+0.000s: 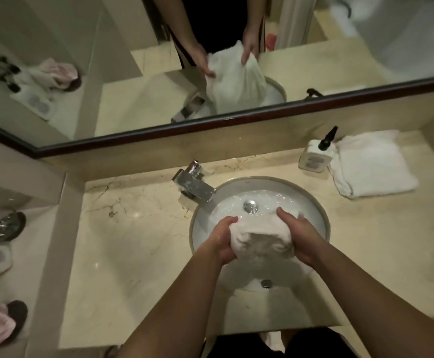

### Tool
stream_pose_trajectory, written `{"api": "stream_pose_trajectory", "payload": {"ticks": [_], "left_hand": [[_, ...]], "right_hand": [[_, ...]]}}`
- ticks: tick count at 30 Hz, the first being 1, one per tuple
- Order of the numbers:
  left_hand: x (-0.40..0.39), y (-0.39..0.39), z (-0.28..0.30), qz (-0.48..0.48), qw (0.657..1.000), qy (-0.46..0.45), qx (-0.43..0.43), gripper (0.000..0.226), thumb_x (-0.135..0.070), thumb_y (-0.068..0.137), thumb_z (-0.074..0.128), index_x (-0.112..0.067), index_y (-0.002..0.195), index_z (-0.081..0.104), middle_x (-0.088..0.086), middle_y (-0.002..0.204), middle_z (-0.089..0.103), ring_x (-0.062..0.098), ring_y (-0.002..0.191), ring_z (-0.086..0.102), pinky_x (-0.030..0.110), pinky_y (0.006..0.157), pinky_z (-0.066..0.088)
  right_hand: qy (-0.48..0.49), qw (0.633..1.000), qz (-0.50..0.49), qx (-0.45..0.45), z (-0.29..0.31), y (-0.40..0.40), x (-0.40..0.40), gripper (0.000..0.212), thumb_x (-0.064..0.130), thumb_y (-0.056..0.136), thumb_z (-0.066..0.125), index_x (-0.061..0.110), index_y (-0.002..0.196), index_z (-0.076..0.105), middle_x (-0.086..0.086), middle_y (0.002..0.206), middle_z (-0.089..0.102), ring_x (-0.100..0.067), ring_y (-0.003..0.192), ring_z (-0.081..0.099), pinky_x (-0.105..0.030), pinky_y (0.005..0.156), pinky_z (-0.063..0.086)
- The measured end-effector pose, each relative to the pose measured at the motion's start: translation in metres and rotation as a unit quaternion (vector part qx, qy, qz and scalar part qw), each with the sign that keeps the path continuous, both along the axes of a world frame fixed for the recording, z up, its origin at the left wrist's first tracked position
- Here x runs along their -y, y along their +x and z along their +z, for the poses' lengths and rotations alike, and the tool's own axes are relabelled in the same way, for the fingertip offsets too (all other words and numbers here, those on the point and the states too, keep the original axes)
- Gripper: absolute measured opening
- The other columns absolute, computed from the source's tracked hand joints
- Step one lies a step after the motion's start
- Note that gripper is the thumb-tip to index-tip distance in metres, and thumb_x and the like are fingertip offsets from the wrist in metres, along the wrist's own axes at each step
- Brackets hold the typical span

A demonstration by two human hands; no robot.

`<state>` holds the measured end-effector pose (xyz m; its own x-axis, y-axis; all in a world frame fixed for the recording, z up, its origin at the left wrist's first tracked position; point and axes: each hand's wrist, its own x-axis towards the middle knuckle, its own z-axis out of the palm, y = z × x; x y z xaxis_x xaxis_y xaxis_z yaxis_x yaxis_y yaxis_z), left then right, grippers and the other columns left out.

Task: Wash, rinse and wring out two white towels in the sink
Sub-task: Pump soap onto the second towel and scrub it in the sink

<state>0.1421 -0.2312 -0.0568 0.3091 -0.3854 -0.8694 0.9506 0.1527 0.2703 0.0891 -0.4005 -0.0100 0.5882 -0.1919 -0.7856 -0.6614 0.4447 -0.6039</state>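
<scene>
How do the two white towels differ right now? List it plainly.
1. The towel in the sink is bunched into a wad; the towel on the counter lies folded flat.
2. The left hand and right hand grip the sink towel over the basin; nothing touches the counter towel beside the soap bottle.
3. The sink towel looks greyer; the counter towel looks brighter.
Both are white terry cloth.

Dim, warm yellowish indoor light falls from above on a marble tabletop [138, 244], which shows small soft glints near 9 o'clock. The forearms cast a dark shadow across the near side of the sink basin [311, 202]. Wide-angle distortion bends the mirror frame [210, 125] and the edges. Corners at 7 and 1 o'clock are darker and blurred; detail is soft throughout.
</scene>
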Motion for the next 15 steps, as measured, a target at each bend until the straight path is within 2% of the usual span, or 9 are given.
{"api": "stream_pose_trajectory", "payload": {"ticks": [2,3,4,5,6,7,8,10,15], "left_hand": [[0.005,-0.001,0.011,-0.021,0.999,0.016,0.020,0.050,-0.036,0.099,0.041,0.004,0.121,0.063,0.027,0.102,0.070,0.035,0.084,0.070,0.037,0.077,0.055],[0.008,-0.001,0.017,-0.022,0.998,0.042,0.043,0.050,-0.038,0.101,0.042,0.003,0.118,0.064,0.025,0.095,0.072,0.032,0.076,0.072,0.033,0.070,0.057],[0.012,0.000,0.020,-0.014,0.995,0.074,0.070,0.051,-0.042,0.101,0.043,0.001,0.119,0.063,0.021,0.090,0.073,0.029,0.071,0.072,0.031,0.065,0.057],[0.017,0.000,0.022,-0.008,0.988,0.113,0.104,0.053,-0.048,0.100,0.045,-0.003,0.122,0.062,0.017,0.094,0.073,0.027,0.075,0.072,0.032,0.069,0.059],[0.023,-0.001,0.024,-0.006,0.979,0.147,0.139,0.053,-0.055,0.100,0.043,-0.010,0.121,0.062,0.013,0.101,0.073,0.027,0.086,0.072,0.036,0.080,0.059],[0.031,-0.004,0.029,-0.010,0.970,0.176,0.170,0.051,-0.059,0.100,0.038,-0.017,0.114,0.063,0.008,0.105,0.072,0.026,0.095,0.070,0.038,0.088,0.056],[0.038,-0.006,0.033,-0.017,0.960,0.197,0.198,0.051,-0.062,0.100,0.032,-0.022,0.103,0.064,0.006,0.103,0.072,0.024,0.098,0.069,0.039,0.091,0.055],[0.049,-0.008,0.037,-0.021,0.946,0.229,0.228,0.062,-0.063,0.100,0.029,-0.017,0.091,0.070,0.006,0.093,0.075,0.023,0.092,0.071,0.041,0.089,0.056],[0.056,-0.011,0.037,-0.024,0.939,0.255,0.230,0.057,-0.058,0.092,0.045,-0.008,0.098,0.071,0.010,0.088,0.075,0.024,0.083,0.073,0.039,0.081,0.058]], "right_hand": [[-0.063,0.998,0.017,-0.001,0.005,0.004,-0.006,0.075,0.059,0.091,0.058,0.006,0.141,0.042,-0.007,0.122,0.060,-0.034,0.113,0.061,-0.045,0.098,0.046],[-0.109,0.993,0.047,-0.005,0.003,0.005,-0.009,0.080,0.071,0.086,0.054,0.008,0.134,0.050,-0.005,0.121,0.062,-0.030,0.109,0.062,-0.040,0.095,0.048],[-0.166,0.983,0.081,-0.001,0.008,0.007,-0.013,0.074,0.075,0.088,0.045,0.009,0.118,0.060,-0.005,0.111,0.066,-0.027,0.099,0.064,-0.035,0.085,0.048],[-0.226,0.967,0.116,0.007,0.012,0.009,-0.020,0.068,0.072,0.092,0.036,0.010,0.094,0.064,-0.005,0.091,0.067,-0.023,0.082,0.064,-0.032,0.073,0.045],[-0.281,0.948,0.148,0.020,0.016,0.011,-0.027,0.067,0.066,0.097,0.030,0.011,0.074,0.060,-0.005,0.073,0.063,-0.021,0.068,0.060,-0.032,0.065,0.043],[-0.322,0.930,0.170,0.041,0.020,0.014,-0.035,0.068,0.061,0.100,0.029,0.009,0.065,0.058,-0.005,0.065,0.061,-0.021,0.063,0.059,-0.032,0.062,0.042],[-0.349,0.917,0.186,0.050,0.025,0.018,-0.044,0.069,0.057,0.101,0.030,0.007,0.064,0.060,-0.006,0.063,0.062,-0.021,0.063,0.061,-0.033,0.062,0.044],[-0.398,0.897,0.185,0.050,0.022,0.031,-0.051,0.066,0.053,0.102,0.033,0.006,0.067,0.063,-0.006,0.066,0.064,-0.024,0.067,0.062,-0.034,0.063,0.045],[-0.405,0.905,0.129,0.037,0.006,0.052,-0.043,0.053,0.044,0.100,0.045,-0.001,0.083,0.069,-0.018,0.084,0.068,-0.037,0.085,0.065,-0.033,0.068,0.042]]}}
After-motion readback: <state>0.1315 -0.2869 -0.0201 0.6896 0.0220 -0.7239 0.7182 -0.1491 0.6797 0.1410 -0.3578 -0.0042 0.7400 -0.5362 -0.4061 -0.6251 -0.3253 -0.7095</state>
